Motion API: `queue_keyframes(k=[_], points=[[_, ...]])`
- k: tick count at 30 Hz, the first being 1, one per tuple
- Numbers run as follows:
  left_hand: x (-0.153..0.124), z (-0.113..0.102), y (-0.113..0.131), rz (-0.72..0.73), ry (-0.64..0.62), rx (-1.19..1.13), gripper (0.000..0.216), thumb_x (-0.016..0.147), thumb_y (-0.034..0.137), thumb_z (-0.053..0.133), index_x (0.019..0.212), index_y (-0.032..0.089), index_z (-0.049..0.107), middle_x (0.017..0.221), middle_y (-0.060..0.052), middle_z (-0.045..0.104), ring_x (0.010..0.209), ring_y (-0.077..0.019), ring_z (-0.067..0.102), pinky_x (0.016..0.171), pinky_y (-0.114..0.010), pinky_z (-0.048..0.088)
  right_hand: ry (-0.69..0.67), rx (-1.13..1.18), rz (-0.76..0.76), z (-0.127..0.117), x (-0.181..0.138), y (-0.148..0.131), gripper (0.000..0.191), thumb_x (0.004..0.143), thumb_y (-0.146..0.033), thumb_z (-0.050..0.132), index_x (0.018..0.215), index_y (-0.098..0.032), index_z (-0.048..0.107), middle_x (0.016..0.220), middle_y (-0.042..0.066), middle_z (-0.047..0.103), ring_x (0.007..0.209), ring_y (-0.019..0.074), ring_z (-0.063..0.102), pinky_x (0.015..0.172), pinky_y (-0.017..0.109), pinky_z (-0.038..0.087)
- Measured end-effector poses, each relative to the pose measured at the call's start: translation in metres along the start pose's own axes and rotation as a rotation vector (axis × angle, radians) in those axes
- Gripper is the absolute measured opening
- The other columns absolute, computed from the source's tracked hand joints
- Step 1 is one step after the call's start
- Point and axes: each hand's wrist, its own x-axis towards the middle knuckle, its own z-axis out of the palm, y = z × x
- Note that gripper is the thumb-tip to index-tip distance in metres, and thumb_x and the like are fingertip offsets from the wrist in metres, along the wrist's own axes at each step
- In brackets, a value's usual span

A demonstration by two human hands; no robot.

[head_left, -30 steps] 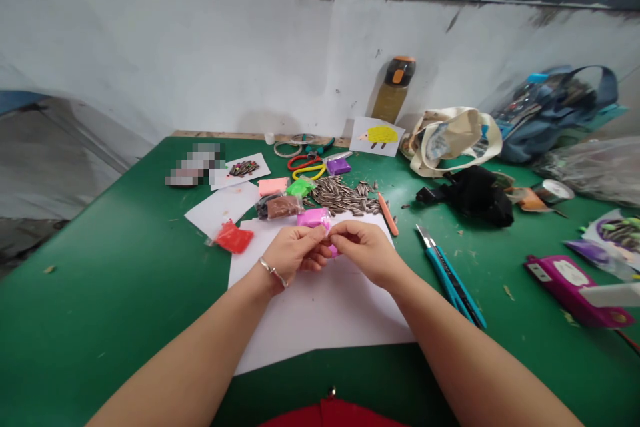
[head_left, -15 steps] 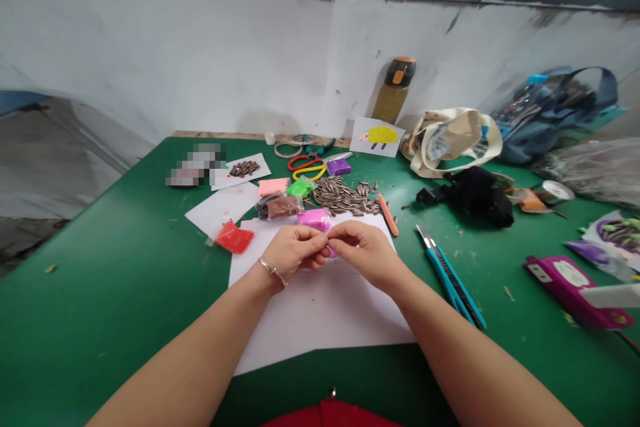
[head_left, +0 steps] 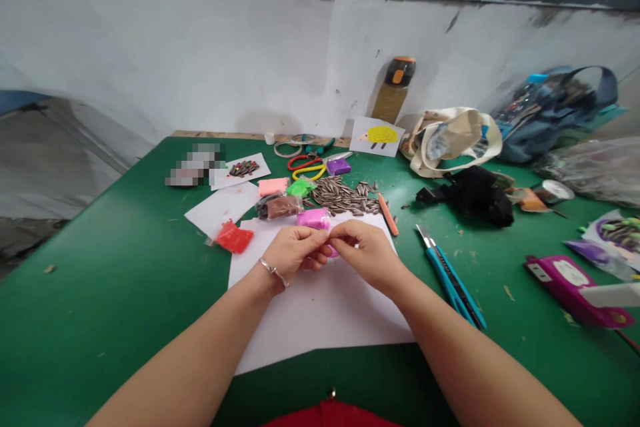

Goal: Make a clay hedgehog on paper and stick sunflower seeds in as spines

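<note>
My left hand and my right hand meet over a white sheet of paper on the green table. Both are closed in a pinch on a small bag of pink clay, which shows only as a sliver between the fingers. A silver bracelet circles my left wrist. Just beyond the hands lies another pink clay bag, with a pile of sunflower seeds behind it.
Red, brown, green, salmon and purple clay bags lie around. Blue utility knives sit right of the paper, scissors at the back. Bags, a bottle and a hedgehog picture line the wall.
My fingers have shifted slightly on the pink clay bag, so less of the pink shows between them. Nothing else has moved.
</note>
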Motion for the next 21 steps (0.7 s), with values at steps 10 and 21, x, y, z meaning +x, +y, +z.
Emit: queue_keyframes(k=[10, 21], points=[[-0.001, 0.0, 0.002, -0.006, 0.001, 0.012, 0.037, 0.062, 0.044, 0.079, 0.074, 0.011, 0.067, 0.066, -0.003, 0.065, 0.054, -0.0075, 0.055, 0.047, -0.017, 0.043, -0.031, 0.058, 0.022, 0.001, 0.0, -0.002, 0.013, 0.08, -0.018, 0.057, 0.084, -0.022, 0.068, 0.083, 0.0, 0.067, 0.073, 0.013, 0.058, 0.066, 0.025, 0.043], [-0.003, -0.001, 0.007, 0.018, 0.109, 0.079, 0.031, 0.076, 0.042, 0.068, 0.085, 0.012, 0.068, 0.072, -0.005, 0.066, 0.059, -0.0104, 0.06, 0.047, -0.019, 0.048, -0.08, -0.194, -0.029, -0.012, 0.001, 0.003, 0.016, 0.083, -0.018, 0.052, 0.075, -0.021, 0.064, 0.075, 0.0, 0.062, 0.071, 0.0133, 0.054, 0.064, 0.025, 0.037]])
